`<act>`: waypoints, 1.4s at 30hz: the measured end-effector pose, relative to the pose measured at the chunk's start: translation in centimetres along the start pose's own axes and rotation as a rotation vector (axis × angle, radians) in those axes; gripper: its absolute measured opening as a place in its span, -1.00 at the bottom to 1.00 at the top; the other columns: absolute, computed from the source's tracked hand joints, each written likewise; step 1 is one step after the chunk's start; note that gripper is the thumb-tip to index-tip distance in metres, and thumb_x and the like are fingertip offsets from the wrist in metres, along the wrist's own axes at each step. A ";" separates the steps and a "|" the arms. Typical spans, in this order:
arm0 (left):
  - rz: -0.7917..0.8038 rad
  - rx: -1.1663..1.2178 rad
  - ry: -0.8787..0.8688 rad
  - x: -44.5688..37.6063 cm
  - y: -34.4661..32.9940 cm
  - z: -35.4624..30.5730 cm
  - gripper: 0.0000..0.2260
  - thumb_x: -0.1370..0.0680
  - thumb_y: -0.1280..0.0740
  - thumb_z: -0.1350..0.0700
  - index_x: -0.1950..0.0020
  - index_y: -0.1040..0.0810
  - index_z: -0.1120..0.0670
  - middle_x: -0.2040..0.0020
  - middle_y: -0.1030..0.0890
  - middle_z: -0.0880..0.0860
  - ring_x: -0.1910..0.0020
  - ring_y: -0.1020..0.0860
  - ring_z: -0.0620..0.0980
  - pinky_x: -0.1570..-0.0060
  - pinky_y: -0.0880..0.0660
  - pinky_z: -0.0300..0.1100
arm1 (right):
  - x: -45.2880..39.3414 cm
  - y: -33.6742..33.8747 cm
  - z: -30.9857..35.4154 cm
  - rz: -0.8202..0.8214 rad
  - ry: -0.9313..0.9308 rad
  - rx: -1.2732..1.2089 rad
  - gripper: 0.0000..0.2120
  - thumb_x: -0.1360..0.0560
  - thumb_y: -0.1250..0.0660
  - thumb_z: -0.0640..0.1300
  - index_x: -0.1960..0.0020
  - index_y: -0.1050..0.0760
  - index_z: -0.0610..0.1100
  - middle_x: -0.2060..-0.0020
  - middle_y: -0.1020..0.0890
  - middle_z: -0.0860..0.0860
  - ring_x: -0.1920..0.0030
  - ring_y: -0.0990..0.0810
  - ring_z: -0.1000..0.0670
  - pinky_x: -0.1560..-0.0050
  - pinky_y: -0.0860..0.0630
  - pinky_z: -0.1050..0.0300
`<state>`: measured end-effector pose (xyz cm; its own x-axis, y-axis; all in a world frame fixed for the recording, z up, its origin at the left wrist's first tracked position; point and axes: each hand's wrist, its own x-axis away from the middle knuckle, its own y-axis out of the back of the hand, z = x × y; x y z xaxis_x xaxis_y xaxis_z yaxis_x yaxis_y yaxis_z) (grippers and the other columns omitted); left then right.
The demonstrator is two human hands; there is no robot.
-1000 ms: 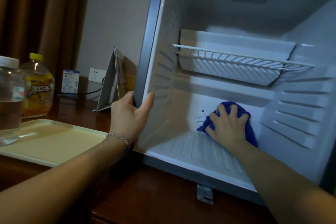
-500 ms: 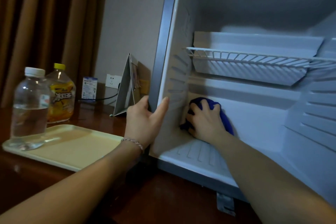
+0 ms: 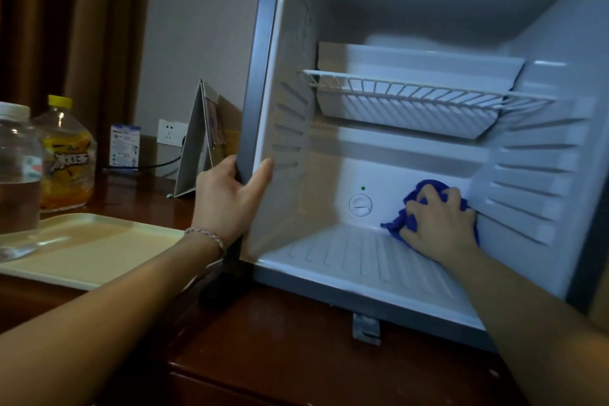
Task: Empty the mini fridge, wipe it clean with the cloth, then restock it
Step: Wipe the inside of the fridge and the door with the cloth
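Now the wiping step is going on. The right hand [image 3: 440, 222] is gripping a bunched blue cloth [image 3: 400, 224] with curled fingers and is pressing it into the back right corner of the white mini fridge [image 3: 540, 53], where the ribbed floor is meeting the back wall, just beside the round thermostat dial [image 3: 360, 205]. The left hand [image 3: 230, 201] is holding the grey front edge of the fridge, thumb inside and fingers outside, to keep it steady. The inside is already emptied; only the white wire shelf [image 3: 412, 89] is sitting there. On the cream plastic tray [image 3: 99, 250] at the left, a clear water bottle [image 3: 16, 168] and a yellow-capped juice bottle [image 3: 67, 155] are waiting. I think the side walls, the shelf and the ceiling are calling for the cloth next, before restocking from the tray.
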<state>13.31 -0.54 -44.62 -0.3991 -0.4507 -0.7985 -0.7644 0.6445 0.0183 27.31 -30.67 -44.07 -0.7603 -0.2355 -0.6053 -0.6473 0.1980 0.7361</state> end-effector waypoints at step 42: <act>-0.061 0.108 -0.026 -8.1 -1.1 -6.2 -0.61 -0.64 -0.15 -0.21 0.22 -0.40 0.04 0.37 -0.40 -0.06 0.47 -0.36 -0.23 0.45 -0.34 -0.41 | 2.6 10.1 22.1 -0.221 -0.509 -1.749 -0.66 -0.57 -0.22 0.20 0.24 -0.47 -0.01 0.07 -0.58 -0.02 0.14 -0.58 -0.04 0.17 -0.54 0.07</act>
<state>14.27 -1.47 -34.48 -0.3397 -0.4757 -0.8114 -0.7274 0.6798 -0.0940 17.57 -8.23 -44.92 -0.8354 0.2268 -0.5006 -0.1884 -0.9739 -0.1268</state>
